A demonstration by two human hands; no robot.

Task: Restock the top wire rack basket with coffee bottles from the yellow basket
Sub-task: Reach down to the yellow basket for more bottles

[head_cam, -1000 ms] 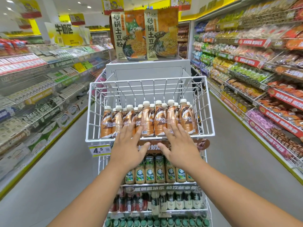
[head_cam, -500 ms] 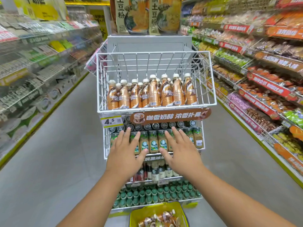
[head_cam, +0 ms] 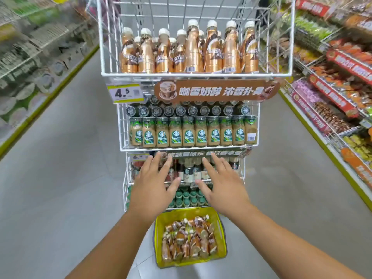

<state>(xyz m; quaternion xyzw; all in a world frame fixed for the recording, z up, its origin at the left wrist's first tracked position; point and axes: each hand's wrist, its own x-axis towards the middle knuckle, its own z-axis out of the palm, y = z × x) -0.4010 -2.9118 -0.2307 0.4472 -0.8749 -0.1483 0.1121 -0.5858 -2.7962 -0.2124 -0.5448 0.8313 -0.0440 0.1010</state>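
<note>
The white top wire rack basket [head_cam: 289,37] holds several upright brown coffee bottles [head_cam: 193,51] with white caps along its front. On the floor below the rack sits the yellow basket [head_cam: 161,222], filled with more brown coffee bottles [head_cam: 189,240] lying down. My left hand [head_cam: 153,184] and my right hand [head_cam: 221,184] hover side by side in front of the rack's third tier, above the yellow basket. Both have spread, straight fingers and hold nothing.
The rack's second tier holds green-labelled bottles [head_cam: 188,133], and lower tiers hold more drinks. A price tag [head_cam: 125,93] reading 4.5 hangs under the top basket. Stocked store shelves line the aisle at left [head_cam: 30,57] and right [head_cam: 338,77]. Grey floor lies on both sides.
Both hands have come down from the front of the top basket to the third tier. The view has tilted downward, and the yellow basket on the floor is now fully visible.
</note>
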